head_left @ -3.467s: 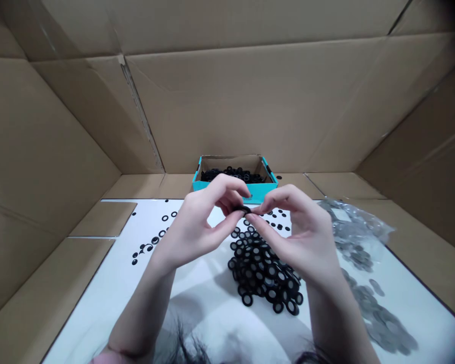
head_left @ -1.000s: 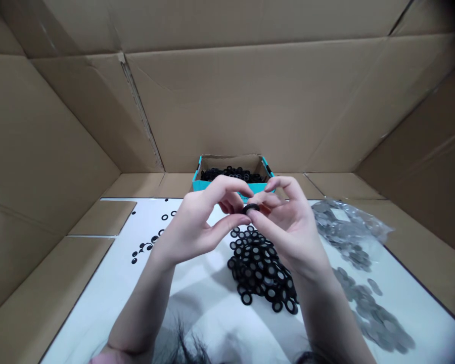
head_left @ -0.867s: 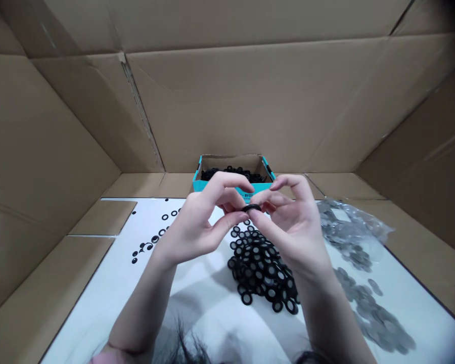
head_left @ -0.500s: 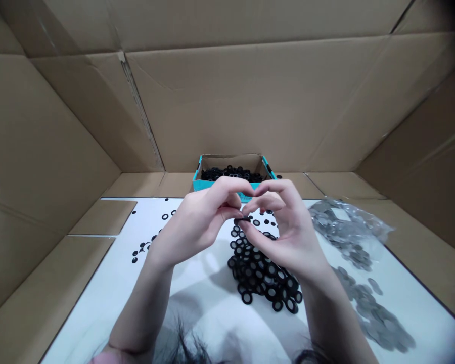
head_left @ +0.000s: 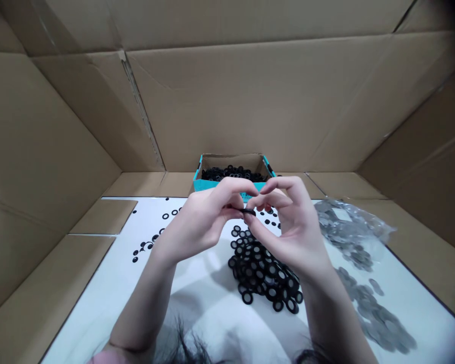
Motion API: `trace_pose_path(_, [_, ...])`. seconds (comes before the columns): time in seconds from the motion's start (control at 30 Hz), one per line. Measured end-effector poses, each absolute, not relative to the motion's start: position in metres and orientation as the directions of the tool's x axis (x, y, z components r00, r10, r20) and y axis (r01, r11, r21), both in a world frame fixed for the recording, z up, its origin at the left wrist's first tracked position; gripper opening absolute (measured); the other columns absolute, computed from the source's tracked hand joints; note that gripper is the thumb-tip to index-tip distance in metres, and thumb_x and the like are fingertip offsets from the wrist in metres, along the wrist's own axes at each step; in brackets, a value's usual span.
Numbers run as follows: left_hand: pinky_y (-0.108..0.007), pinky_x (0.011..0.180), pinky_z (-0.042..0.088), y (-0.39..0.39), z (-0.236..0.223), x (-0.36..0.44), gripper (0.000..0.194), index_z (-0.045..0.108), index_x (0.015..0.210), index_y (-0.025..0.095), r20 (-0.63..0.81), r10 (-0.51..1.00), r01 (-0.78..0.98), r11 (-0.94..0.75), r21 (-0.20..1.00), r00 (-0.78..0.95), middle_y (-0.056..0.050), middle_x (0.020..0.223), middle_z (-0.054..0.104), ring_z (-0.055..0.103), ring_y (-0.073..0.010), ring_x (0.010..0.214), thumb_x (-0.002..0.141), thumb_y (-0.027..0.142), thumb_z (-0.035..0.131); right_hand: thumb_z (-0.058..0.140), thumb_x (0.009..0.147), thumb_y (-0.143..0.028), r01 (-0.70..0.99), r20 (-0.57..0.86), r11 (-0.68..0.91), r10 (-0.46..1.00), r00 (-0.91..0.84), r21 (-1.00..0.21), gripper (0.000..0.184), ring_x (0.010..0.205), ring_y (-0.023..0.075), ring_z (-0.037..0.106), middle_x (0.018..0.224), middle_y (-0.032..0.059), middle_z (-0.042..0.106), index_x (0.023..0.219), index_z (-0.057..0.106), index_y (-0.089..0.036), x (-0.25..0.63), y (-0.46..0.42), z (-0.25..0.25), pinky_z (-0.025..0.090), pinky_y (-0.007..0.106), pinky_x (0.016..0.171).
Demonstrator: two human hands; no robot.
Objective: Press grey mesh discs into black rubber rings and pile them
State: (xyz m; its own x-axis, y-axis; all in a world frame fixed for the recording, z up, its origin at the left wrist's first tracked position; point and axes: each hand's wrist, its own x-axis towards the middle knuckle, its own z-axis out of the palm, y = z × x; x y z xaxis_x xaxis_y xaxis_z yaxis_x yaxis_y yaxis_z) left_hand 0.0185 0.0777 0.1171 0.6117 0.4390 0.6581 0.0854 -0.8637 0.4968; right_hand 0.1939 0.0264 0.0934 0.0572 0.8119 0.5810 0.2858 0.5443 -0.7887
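Cardboard sheets (head_left: 250, 101) line the back and sides of the work area, folded into a tan enclosure around a white-topped bench (head_left: 87, 308). One person's two hands are in view. The left hand (head_left: 199, 225) and right hand (head_left: 293, 227) are raised over the middle of the bench, fingers curled and tips drawn together. Between them, one black rubber ring (head_left: 249, 213) is pinched by the fingertips of both hands, seen nearly edge-on, above the heap and not touching it.

Directly below lies one heap of black rubber rings (head_left: 263, 273), too many to count, some overlapping. Behind the hands sits one teal cardboard box (head_left: 207, 185), open-topped and holding many more black rings (head_left: 231, 174). About a dozen small black rings (head_left: 147, 242) lie scattered on the bench left of the hands, with a few more (head_left: 271, 218) just past the right hand's fingers. To the right are one clear plastic bag (head_left: 349, 222) of grey metal discs and a loose spread of similar discs (head_left: 375, 318), uncounted.
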Motion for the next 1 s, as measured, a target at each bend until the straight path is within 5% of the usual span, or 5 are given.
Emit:
trace_pose_path(0.2, [-0.009,0.078,0.053,0.078,0.119,0.019,0.045,0.051,0.118,0.024,0.657,0.402,0.101,-0.889,0.446,0.638,0.004,0.102,0.068,0.067,-0.0037,0.087,0.087,-0.008,0.047,0.067,0.083,-0.009,0.4,0.625,0.578,0.78,-0.016,-0.711,0.036,0.079,0.014,0.064,0.084,-0.0066,0.066,0.107,0.049,-0.03,0.197,0.026,0.095,0.048,0.033,0.079])
trace_pose_path(0.4, [-0.014,0.071,0.052,0.081,0.116,0.022,0.033,0.051,0.12,0.024,0.599,0.464,0.15,-0.854,0.498,0.653,0.003,0.093,0.068,0.066,-0.006,0.078,0.095,0.002,0.051,0.07,0.087,-0.02,0.406,0.535,0.499,0.844,-0.029,-0.766,0.027,0.08,0.0157,0.065,0.083,-0.0047,0.068,0.108,0.055,-0.029,0.208,0.029,0.09,0.049,0.033,0.078])
trace_pose_path(0.67, [-0.022,0.074,0.052,0.084,0.118,-0.003,0.026,0.052,0.123,0.02,0.536,0.594,0.291,-0.786,0.546,0.599,0.002,0.081,0.067,0.064,-0.0104,0.074,0.097,0.021,0.058,0.064,0.079,-0.023,0.604,0.132,0.191,0.981,-0.141,-0.774,0.003,0.073,0.0181,0.065,0.076,0.0022,0.07,0.077,0.063,-0.021,0.257,0.037,0.057,0.051,0.032,0.073])
trace_pose_path(0.87, [-0.023,0.069,0.047,0.094,0.116,-0.039,0.022,0.058,0.115,0.02,0.231,0.712,0.51,-0.655,0.557,0.663,0.0,0.087,0.07,0.065,-0.0129,0.077,0.1,0.036,0.054,0.067,0.067,-0.021,0.684,-0.043,0.029,0.995,-0.089,-0.729,0.005,0.063,0.0169,0.061,0.076,0.0052,0.071,0.069,0.071,-0.019,0.286,0.028,0.022,0.051,0.032,0.065])
trace_pose_path(1.0, [-0.026,0.07,0.046,0.103,0.105,-0.06,0.03,0.06,0.115,0.022,0.016,0.789,0.669,-0.532,0.519,0.615,-0.001,0.089,0.072,0.064,-0.0158,0.079,0.099,0.045,0.049,0.068,0.063,-0.019,0.71,-0.122,-0.043,0.991,-0.062,-0.703,0.007,0.054,0.0153,0.057,0.06,-0.0005,0.065,0.07,0.068,-0.021,0.293,0.022,0.01,0.046,0.028,0.056])
